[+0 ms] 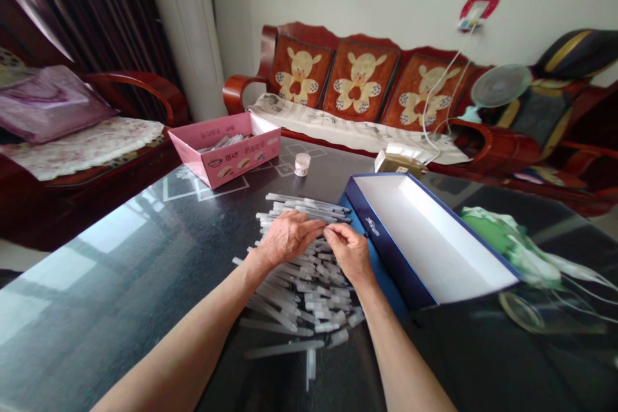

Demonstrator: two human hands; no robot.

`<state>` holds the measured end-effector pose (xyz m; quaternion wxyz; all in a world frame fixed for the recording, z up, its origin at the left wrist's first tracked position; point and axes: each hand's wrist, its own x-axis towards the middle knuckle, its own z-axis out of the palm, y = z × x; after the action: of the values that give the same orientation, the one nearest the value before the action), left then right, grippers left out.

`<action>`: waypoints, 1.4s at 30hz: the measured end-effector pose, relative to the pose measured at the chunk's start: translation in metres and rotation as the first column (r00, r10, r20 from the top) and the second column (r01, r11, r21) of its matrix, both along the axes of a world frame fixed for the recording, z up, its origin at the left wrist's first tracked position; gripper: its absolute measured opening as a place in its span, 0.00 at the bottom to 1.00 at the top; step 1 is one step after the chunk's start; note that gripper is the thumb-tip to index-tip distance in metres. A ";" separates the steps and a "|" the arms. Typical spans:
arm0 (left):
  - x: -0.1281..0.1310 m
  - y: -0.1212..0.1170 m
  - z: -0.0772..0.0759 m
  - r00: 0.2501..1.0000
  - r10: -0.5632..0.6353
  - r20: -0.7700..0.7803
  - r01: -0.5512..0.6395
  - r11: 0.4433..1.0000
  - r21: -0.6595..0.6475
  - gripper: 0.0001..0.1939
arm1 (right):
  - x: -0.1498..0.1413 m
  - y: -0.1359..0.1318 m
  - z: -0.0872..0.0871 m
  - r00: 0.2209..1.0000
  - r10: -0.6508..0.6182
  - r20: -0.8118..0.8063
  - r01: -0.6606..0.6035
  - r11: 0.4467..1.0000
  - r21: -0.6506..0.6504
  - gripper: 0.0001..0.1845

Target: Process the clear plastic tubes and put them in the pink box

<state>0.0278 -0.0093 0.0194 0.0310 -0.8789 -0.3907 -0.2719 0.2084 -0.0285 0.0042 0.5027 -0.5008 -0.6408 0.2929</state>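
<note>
A pile of several thin white plastic sticks (309, 283) lies on the dark glossy table (120, 283). My left hand (288, 236) rests on top of the pile, fingers curled and pinched on one stick. My right hand (350, 251) meets it, fingertips pinched on the same stick's other end. Just right of my hands lies an open blue box (425, 238) with a white, bare inside.
A pink cardboard box (226, 148) holding more sticks sits at the far left of the table. A small white jar (302, 164) and a tan packet (398, 161) stand further back. A green and white bag (512, 244) lies right. Wooden sofas surround the table.
</note>
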 end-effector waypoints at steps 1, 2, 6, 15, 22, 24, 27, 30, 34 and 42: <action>-0.001 0.000 0.000 1.000 0.023 -0.008 -0.023 1.000 0.021 0.17 | 0.000 0.000 0.001 1.000 -0.013 -0.001 0.013 1.000 -0.018 0.11; -0.002 0.001 0.000 0.999 0.050 -0.013 -0.049 0.998 0.042 0.18 | 0.001 -0.001 0.002 0.999 -0.035 -0.008 0.035 0.999 -0.038 0.11; -0.008 0.005 0.000 0.989 0.147 0.028 -0.149 0.983 0.106 0.17 | 0.008 0.002 0.002 0.980 -0.174 -0.093 0.167 0.982 -0.084 0.12; -0.005 0.005 -0.001 0.986 0.165 0.012 -0.164 0.970 0.177 0.16 | 0.003 0.003 -0.002 0.929 -0.232 0.287 0.085 0.892 0.444 0.13; -0.006 0.004 0.000 0.992 0.126 -0.031 -0.121 0.984 0.131 0.17 | 0.000 0.002 -0.005 0.849 -0.260 0.460 0.002 0.872 0.490 0.07; -0.011 0.007 -0.001 0.991 0.132 -0.034 -0.127 0.985 0.117 0.17 | 0.006 0.005 -0.007 0.849 -0.288 0.442 0.047 0.876 0.480 0.07; -0.019 0.013 -0.002 0.982 0.187 0.013 -0.187 0.977 0.105 0.16 | 0.015 0.008 -0.009 0.850 -0.333 0.407 0.127 0.881 0.455 0.07; -0.024 0.016 0.002 0.973 0.201 0.113 -0.211 0.974 0.084 0.16 | 0.018 0.010 -0.012 0.850 -0.317 0.421 0.132 0.901 0.412 0.07; -0.024 0.013 0.018 0.879 0.159 0.448 -0.151 0.987 -0.054 0.14 | 0.013 0.009 -0.013 0.868 -0.281 0.410 0.106 0.911 0.398 0.11; -0.013 0.008 0.042 0.096 0.283 0.954 0.373 0.878 -0.298 0.18 | -0.002 0.000 0.001 0.983 -0.102 0.151 0.063 0.967 0.247 0.15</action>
<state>0.0152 -0.0012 0.0618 -0.4643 -0.4517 -0.3320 -0.6857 0.2067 -0.0281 0.0054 0.5178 -0.4844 -0.6891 0.1498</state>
